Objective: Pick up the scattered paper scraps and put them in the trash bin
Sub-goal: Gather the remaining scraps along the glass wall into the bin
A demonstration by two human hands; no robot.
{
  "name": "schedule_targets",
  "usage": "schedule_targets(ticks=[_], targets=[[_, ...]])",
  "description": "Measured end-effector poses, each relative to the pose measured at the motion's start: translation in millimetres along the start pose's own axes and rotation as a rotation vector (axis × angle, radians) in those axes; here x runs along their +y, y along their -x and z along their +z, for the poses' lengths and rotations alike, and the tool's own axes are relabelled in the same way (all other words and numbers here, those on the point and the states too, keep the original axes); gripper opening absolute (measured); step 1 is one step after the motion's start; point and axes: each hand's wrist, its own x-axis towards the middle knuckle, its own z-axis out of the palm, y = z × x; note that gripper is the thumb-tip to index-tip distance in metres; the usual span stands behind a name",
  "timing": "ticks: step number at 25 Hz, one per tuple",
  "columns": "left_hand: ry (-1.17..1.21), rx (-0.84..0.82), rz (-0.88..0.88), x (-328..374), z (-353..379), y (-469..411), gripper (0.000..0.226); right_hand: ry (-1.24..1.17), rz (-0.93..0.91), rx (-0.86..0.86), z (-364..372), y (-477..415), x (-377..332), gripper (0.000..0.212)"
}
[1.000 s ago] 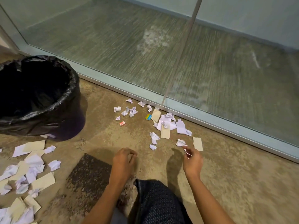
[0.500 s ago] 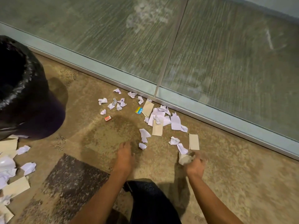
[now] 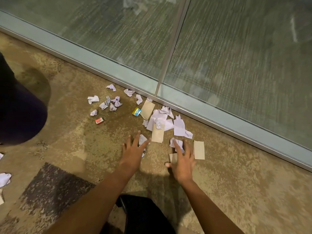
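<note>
Both hands have advanced to the scrap pile [image 3: 162,122] beside the window track [image 3: 219,118]. Left hand [image 3: 133,156] and right hand [image 3: 184,163] now lie splayed, fingers [image 3: 136,138] gripping nothing. Sweep-up judged imminent.

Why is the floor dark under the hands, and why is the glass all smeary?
Head view: the left hand and right hand block the light, casting soft shadows on the carpet below them; same head view, the glass panel looks streaky, probably motion blur or reflections, while the paper scraps look fairly sharp.
</note>
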Motion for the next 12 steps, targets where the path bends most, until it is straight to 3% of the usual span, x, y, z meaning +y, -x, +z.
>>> schedule_targets(ticks=[2, 5, 7, 12], targets=[[0.011, 0.008, 0.005, 2, 1, 1, 0.087, 0.174, -0.152, -0.069, 4, 0, -1, 0.095], [0.066, 0.128, 0.027, 0, 8, 9, 0.059, 0.214, -0.283, 0.060, 10, 7, -3, 0.086], [0.099, 0.171, 0.038, 1, 9, 12, 0.039, 0.198, -0.306, 0.132, 14, 9, 1, 0.080], [0.195, 0.172, 0.001, 4, 0, 14, 0.011, 0.107, -0.246, 0.039, 8, 10, 3, 0.060]])
